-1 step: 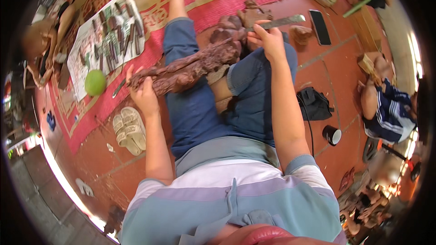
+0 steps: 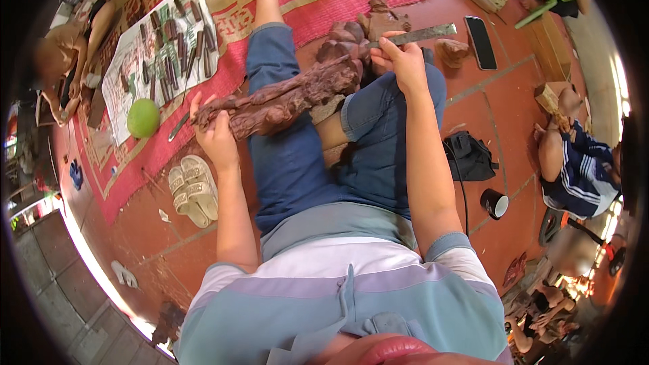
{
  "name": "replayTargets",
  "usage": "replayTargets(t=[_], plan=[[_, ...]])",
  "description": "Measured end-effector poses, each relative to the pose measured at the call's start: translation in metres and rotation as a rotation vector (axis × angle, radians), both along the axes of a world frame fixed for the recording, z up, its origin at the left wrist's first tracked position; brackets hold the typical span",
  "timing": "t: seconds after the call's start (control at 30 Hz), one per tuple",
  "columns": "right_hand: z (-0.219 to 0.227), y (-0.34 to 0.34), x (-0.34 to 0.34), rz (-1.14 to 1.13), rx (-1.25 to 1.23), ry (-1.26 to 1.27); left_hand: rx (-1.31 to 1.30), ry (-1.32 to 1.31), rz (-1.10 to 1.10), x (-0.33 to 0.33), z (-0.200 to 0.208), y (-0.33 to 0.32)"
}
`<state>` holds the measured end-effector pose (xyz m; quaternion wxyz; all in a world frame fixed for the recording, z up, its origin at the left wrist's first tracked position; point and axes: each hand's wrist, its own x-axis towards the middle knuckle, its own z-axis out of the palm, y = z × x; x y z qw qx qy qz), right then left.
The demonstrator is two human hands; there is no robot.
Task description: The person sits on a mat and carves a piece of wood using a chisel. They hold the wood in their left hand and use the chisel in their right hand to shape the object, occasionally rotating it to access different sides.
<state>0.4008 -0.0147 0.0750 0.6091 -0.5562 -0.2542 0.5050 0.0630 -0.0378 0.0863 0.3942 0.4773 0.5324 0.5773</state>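
Observation:
A long reddish-brown carved wood piece (image 2: 284,98) lies across my thighs, which are in blue jeans. My left hand (image 2: 216,128) grips its left end from below. My right hand (image 2: 399,61) is closed around a flat grey metal chisel (image 2: 422,32), whose tip meets the thick right end of the carving near my knee. More rough wood lumps (image 2: 378,17) lie on the floor just beyond that end.
A white sheet with several chisels (image 2: 162,47) lies on a red mat (image 2: 135,162) to the left, beside a green ball (image 2: 143,118) and pale sandals (image 2: 193,189). On the right are a phone (image 2: 481,42), a black bag (image 2: 470,155), a black cup (image 2: 495,203) and a seated person (image 2: 574,162).

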Motion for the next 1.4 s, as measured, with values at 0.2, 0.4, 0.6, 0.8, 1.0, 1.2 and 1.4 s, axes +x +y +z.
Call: replayTargets(t=[0.2,0.4,0.6,0.8,1.0,1.2,1.4], plan=[[-0.028,0.007,-0.049,0.222,0.042,-0.231,-0.032,0.001,0.013,0.003,0.006,-0.009],[-0.04,0.011,-0.067,0.289,-0.001,-0.157,-0.044,-0.021,0.0,0.006,0.006,-0.008],[-0.048,0.02,-0.052,0.223,0.036,-0.288,-0.058,-0.011,0.023,0.008,0.01,-0.009],[-0.048,0.035,-0.024,0.077,-0.027,-0.226,0.078,0.303,0.088,0.002,0.022,-0.011],[-0.035,0.034,-0.006,0.137,0.036,-0.174,-0.167,-0.234,0.058,0.001,0.019,-0.021],[-0.033,0.027,-0.008,-0.026,-0.012,-0.048,-0.097,-0.06,0.054,0.015,0.004,-0.025],[0.003,0.004,-0.003,-0.019,0.061,-0.082,0.09,0.268,0.029,0.01,0.026,0.004]])
